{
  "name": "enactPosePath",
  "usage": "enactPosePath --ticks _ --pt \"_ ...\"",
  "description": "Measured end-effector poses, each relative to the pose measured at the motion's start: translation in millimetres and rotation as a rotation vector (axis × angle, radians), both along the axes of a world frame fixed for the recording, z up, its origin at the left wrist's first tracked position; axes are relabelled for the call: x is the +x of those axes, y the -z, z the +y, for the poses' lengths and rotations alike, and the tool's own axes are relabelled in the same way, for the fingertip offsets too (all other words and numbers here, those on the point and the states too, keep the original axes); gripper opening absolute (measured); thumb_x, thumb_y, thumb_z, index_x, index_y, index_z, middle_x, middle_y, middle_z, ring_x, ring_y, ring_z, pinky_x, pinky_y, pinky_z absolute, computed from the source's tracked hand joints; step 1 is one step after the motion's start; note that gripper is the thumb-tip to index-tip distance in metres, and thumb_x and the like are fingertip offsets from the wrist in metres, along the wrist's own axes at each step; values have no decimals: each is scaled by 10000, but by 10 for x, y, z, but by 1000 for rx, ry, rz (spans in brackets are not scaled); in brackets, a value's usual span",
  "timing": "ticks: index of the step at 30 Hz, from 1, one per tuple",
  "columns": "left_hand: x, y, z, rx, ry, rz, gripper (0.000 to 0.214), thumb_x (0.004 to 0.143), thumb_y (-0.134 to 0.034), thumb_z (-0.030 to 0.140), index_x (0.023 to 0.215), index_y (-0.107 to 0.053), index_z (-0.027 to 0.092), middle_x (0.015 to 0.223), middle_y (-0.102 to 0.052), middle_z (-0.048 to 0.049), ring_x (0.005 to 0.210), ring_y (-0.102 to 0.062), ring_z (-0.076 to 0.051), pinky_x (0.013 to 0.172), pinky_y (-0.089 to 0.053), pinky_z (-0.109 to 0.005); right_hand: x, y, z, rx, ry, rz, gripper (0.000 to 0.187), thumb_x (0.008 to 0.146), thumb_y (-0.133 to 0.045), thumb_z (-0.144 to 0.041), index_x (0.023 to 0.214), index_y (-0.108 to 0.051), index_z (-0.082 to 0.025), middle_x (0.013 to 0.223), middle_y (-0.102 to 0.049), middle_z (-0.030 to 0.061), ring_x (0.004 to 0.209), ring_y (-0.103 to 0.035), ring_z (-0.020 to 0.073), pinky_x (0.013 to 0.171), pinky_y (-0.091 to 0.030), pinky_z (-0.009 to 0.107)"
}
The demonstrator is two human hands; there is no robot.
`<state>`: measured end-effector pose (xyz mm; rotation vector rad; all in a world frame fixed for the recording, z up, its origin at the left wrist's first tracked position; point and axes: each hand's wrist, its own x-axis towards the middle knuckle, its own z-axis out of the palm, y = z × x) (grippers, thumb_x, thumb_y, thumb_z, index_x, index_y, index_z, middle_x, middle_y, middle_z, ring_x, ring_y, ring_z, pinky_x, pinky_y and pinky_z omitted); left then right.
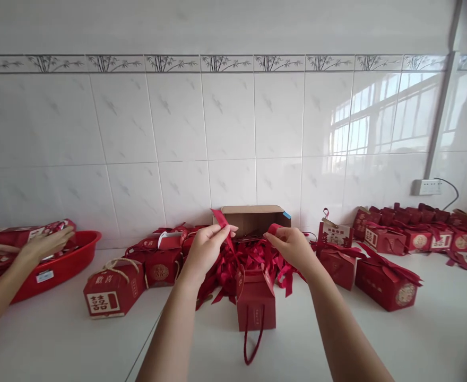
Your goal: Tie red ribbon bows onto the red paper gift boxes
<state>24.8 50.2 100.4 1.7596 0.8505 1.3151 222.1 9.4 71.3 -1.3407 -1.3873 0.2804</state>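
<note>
My left hand (207, 245) pinches one end of a red ribbon (222, 223), fingers closed on it. My right hand (291, 244) grips the ribbon's other end, also closed. Both hands hover just above a small upright red gift box (256, 305) whose top flaps stand open and whose cord handle hangs over its front. Behind the box lies a heap of loose red ribbons (253, 260).
An open brown cardboard carton (253, 217) stands against the tiled wall. Several red gift boxes lie left (114, 292) and right (385, 284) on the white counter (436, 329). Another person's hand (44, 245) reaches into a red plastic basin (64, 265) at far left. A wall socket (426, 187) sits right.
</note>
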Motion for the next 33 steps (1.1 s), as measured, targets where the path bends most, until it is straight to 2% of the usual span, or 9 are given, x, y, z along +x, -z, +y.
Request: enactPosePath --ticks 2,4,7,9,13,16,18,28,33 --pt "3 1 -32 34 -28 -7 358 797 -570 428 956 -722 146 813 -689 -57 792 -607 -206 732 -439 -292 -18 -36 -41 49 1 -25 407 779 -566 -417 488 -393 -192 463 -240 -67 435 -179 57 410 -143 233" --pt "6 8 -55 52 -29 8 368 807 -567 446 962 -718 149 814 -686 -54 823 -612 -214 747 -447 -290 -23 -58 -84 72 -27 -9 353 798 -549 -431 554 -513 -178 475 -322 -53 433 -225 62 405 -176 228" --pt "13 9 -107 38 19 56 391 820 -557 482 981 -709 160 793 -680 -40 720 -604 -180 691 -459 -273 -19 -78 -135 93 -78 59 317 804 -552 -448 781 -678 -159 556 -517 -5 466 -378 90 430 -283 227" --pt "29 5 -158 17 66 60 403 827 -546 491 1006 -697 162 786 -676 -36 661 -593 -163 639 -459 -261 -22 -87 -157 119 -110 102 363 807 -551 -461 929 -706 -156 642 -605 31 534 -487 127 472 -355 242" --pt "81 -11 -267 -11 131 18 393 841 -531 475 1017 -685 159 818 -672 -49 697 -612 -177 618 -472 -259 -49 -110 -205 126 -252 219 386 813 -556 -474 999 -713 -174 770 -665 55 679 -595 174 581 -458 280" --pt "102 -34 -335 24 145 27 372 864 -506 465 1015 -681 173 844 -664 -49 769 -613 -181 672 -478 -260 -60 -137 -265 121 -402 347 371 803 -597 -456 1055 -695 -202 819 -673 47 708 -613 168 632 -493 293" --pt "104 -53 -370 27 163 47 377 872 -496 476 1026 -674 181 861 -658 -51 812 -609 -186 693 -476 -261 -54 -153 -307 109 -448 394 376 807 -604 -454 1084 -683 -212 815 -673 45 678 -608 155 617 -495 286" --pt "128 -65 -415 81 134 -50 340 880 -493 468 1040 -657 216 833 -632 -27 782 -581 -159 684 -462 -252 -47 -197 -392 -16 -389 275 360 802 -613 -449 1026 -715 -187 797 -709 41 709 -624 160 625 -465 277" --pt "152 -39 -405 122 112 -48 329 895 -473 463 1029 -652 222 833 -630 -23 805 -571 -155 708 -446 -250 -58 -185 -356 93 -380 365 328 764 -672 -408 1013 -716 -199 866 -726 52 789 -656 177 689 -508 296"
